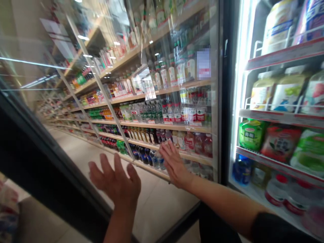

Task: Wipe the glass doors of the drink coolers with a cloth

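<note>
A tall glass door (154, 195) with a dark frame stands open in front of me. My left hand (117, 184) is raised at the glass, its fingers spread and holding nothing. Farther right, my right hand (174, 165) reaches out with stretched fingers lying flat at the pane, and it holds nothing either. Whether either palm presses on the glass or stays just short of it, I cannot tell. The dark door frame (50, 179) runs diagonally below and left of my left hand.
At the right is a lit refrigerator with a white shelf (280, 116) of bottles, green and red pouches (251, 135), and red-capped bottles (277, 189). Long wooden shelves (162, 126) of drinks show in the glass, with a tiled floor (76, 145) beneath. A blurred item (8, 209) is at lower left.
</note>
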A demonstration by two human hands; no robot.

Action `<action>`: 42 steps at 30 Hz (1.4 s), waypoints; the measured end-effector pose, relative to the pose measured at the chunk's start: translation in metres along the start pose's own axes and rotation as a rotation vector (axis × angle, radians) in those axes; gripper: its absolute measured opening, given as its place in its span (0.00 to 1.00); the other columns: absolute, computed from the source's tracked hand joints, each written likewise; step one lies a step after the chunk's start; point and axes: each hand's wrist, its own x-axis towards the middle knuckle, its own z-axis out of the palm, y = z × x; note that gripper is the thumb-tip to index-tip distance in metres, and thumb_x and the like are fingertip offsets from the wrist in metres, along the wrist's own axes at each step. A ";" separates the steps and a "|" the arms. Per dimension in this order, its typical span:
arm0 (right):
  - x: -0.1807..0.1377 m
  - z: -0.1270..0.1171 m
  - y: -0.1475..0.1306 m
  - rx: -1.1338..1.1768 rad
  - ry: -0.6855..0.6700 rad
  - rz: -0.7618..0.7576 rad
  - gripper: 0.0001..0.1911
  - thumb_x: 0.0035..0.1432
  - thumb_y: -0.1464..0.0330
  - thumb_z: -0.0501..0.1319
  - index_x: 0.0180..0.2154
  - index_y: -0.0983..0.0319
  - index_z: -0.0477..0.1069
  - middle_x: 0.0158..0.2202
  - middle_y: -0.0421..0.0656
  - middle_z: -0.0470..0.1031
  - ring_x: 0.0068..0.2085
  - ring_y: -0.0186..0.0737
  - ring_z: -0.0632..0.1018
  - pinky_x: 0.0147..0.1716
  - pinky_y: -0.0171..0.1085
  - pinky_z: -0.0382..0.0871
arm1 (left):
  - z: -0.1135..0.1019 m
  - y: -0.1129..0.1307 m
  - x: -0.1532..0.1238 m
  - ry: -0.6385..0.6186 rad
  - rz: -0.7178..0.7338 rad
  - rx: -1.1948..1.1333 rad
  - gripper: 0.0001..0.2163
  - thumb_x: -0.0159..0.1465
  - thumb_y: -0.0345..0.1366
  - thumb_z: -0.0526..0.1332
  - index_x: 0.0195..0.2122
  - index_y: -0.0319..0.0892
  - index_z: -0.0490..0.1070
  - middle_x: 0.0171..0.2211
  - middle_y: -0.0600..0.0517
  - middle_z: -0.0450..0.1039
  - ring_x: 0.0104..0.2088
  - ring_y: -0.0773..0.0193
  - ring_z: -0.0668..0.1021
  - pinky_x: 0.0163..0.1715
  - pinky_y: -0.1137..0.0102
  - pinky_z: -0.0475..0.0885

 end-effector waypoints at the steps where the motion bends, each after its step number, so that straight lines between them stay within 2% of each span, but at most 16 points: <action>1: 0.001 0.002 -0.006 0.048 -0.018 0.026 0.30 0.70 0.70 0.46 0.71 0.60 0.45 0.71 0.48 0.54 0.73 0.43 0.43 0.70 0.53 0.50 | 0.000 0.012 -0.001 0.006 0.070 -0.100 0.33 0.65 0.31 0.57 0.71 0.40 0.47 0.71 0.39 0.47 0.71 0.46 0.51 0.67 0.46 0.55; 3: 0.002 0.002 -0.013 0.128 -0.038 0.019 0.31 0.71 0.65 0.45 0.71 0.60 0.41 0.72 0.48 0.49 0.73 0.43 0.43 0.69 0.51 0.53 | 0.004 0.037 -0.005 -0.067 0.230 -0.322 0.30 0.68 0.31 0.51 0.71 0.38 0.46 0.70 0.39 0.52 0.70 0.50 0.57 0.64 0.54 0.63; 6: 0.006 -0.012 -0.004 0.090 -0.039 -0.054 0.32 0.71 0.64 0.45 0.72 0.59 0.39 0.73 0.48 0.48 0.72 0.41 0.51 0.68 0.46 0.58 | 0.015 0.064 -0.013 -0.191 0.268 -0.442 0.27 0.71 0.34 0.46 0.70 0.33 0.47 0.66 0.36 0.60 0.69 0.49 0.58 0.64 0.54 0.64; 9: 0.013 -0.040 0.031 -0.174 0.048 -0.016 0.33 0.70 0.71 0.46 0.72 0.56 0.39 0.72 0.48 0.50 0.72 0.43 0.52 0.69 0.51 0.54 | 0.026 0.071 -0.026 -0.214 0.213 -0.317 0.28 0.69 0.34 0.54 0.69 0.34 0.51 0.65 0.36 0.62 0.70 0.49 0.57 0.66 0.55 0.59; 12: 0.016 -0.065 0.081 -0.438 0.210 0.098 0.34 0.70 0.70 0.47 0.72 0.54 0.37 0.73 0.48 0.47 0.73 0.47 0.48 0.69 0.59 0.48 | 0.032 0.069 -0.044 -0.201 0.184 -0.198 0.30 0.65 0.31 0.61 0.68 0.38 0.56 0.61 0.41 0.68 0.69 0.54 0.59 0.68 0.60 0.56; 15: 0.013 -0.076 0.121 -0.575 0.176 0.067 0.35 0.70 0.67 0.46 0.72 0.56 0.32 0.73 0.49 0.46 0.73 0.47 0.45 0.68 0.59 0.50 | 0.035 0.070 -0.054 -0.159 0.155 -0.150 0.28 0.64 0.27 0.61 0.66 0.41 0.61 0.57 0.43 0.72 0.68 0.57 0.61 0.69 0.62 0.54; 17: 0.008 -0.075 0.135 -0.608 0.148 0.030 0.35 0.70 0.66 0.46 0.72 0.57 0.31 0.73 0.49 0.46 0.73 0.46 0.44 0.68 0.58 0.50 | 0.038 0.072 -0.048 -0.129 0.133 -0.143 0.28 0.64 0.24 0.59 0.66 0.40 0.60 0.59 0.41 0.70 0.68 0.56 0.62 0.69 0.62 0.56; 20: 0.002 -0.071 0.140 -0.618 0.153 0.032 0.35 0.69 0.67 0.46 0.72 0.58 0.33 0.73 0.49 0.46 0.73 0.46 0.44 0.69 0.56 0.49 | 0.046 0.077 -0.024 -0.099 0.095 -0.143 0.30 0.65 0.23 0.56 0.69 0.38 0.54 0.65 0.38 0.63 0.69 0.54 0.60 0.68 0.60 0.58; 23: 0.001 -0.069 0.137 -0.615 0.162 0.036 0.35 0.69 0.67 0.46 0.72 0.58 0.33 0.73 0.50 0.47 0.73 0.47 0.46 0.69 0.56 0.49 | 0.056 0.091 -0.012 -0.122 0.113 -0.155 0.30 0.66 0.23 0.51 0.70 0.36 0.49 0.67 0.39 0.59 0.70 0.53 0.55 0.69 0.58 0.54; 29: 0.003 -0.070 0.137 -0.627 0.176 0.042 0.34 0.69 0.67 0.44 0.72 0.59 0.34 0.72 0.52 0.50 0.73 0.48 0.48 0.68 0.57 0.51 | 0.068 0.128 -0.039 -0.285 0.434 -0.210 0.27 0.67 0.25 0.46 0.69 0.34 0.52 0.67 0.44 0.58 0.68 0.61 0.60 0.71 0.65 0.51; 31: 0.003 -0.070 0.136 -0.630 0.182 0.037 0.34 0.69 0.67 0.44 0.72 0.59 0.34 0.72 0.51 0.50 0.73 0.47 0.48 0.68 0.57 0.51 | 0.067 0.126 -0.033 -0.271 0.421 -0.208 0.27 0.68 0.25 0.47 0.69 0.34 0.52 0.67 0.44 0.58 0.68 0.60 0.59 0.70 0.64 0.51; 35: 0.002 -0.070 0.135 -0.626 0.199 0.024 0.34 0.69 0.68 0.45 0.72 0.59 0.35 0.71 0.51 0.52 0.73 0.46 0.48 0.68 0.55 0.52 | 0.061 0.108 -0.008 -0.168 0.270 -0.155 0.26 0.67 0.24 0.50 0.68 0.32 0.55 0.66 0.41 0.59 0.70 0.54 0.55 0.70 0.61 0.52; 37: 0.001 -0.070 0.136 -0.624 0.205 0.029 0.34 0.69 0.68 0.46 0.72 0.59 0.36 0.71 0.51 0.52 0.73 0.46 0.50 0.68 0.56 0.53 | 0.057 0.103 -0.008 -0.159 0.238 -0.137 0.25 0.67 0.23 0.51 0.66 0.32 0.59 0.66 0.41 0.60 0.70 0.53 0.56 0.70 0.60 0.52; 42: -0.003 -0.069 0.137 -0.588 0.209 0.047 0.35 0.68 0.69 0.47 0.72 0.57 0.38 0.71 0.50 0.53 0.72 0.47 0.51 0.69 0.55 0.51 | 0.053 0.102 -0.028 -0.267 0.420 -0.233 0.22 0.69 0.26 0.48 0.63 0.35 0.64 0.65 0.46 0.62 0.69 0.58 0.59 0.71 0.61 0.51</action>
